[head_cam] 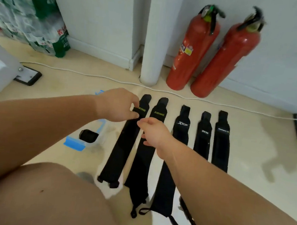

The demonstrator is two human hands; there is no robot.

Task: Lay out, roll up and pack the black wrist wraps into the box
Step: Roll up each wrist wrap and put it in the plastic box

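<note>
Several black wrist wraps lie flat side by side on the pale floor. My left hand [117, 105] pinches the upper part of the leftmost wrap [123, 146], near its yellow lettering. My right hand [155, 133] hovers over the gap between that wrap and the second wrap [159, 108], fingers loosely curled with nothing clearly held. Further right lie the third wrap [181, 127], fourth wrap [203, 135] and fifth wrap [221, 142]. To the left stands a clear box with blue clips [87, 143], holding one rolled black wrap [88, 135].
Two red fire extinguishers [190, 51] lean against the wall behind the wraps, beside a white pipe [153, 41]. A white cable [93, 75] runs across the floor. Packs of bottles [27, 15] stand at the back left. My bare knee [47, 196] fills the lower left.
</note>
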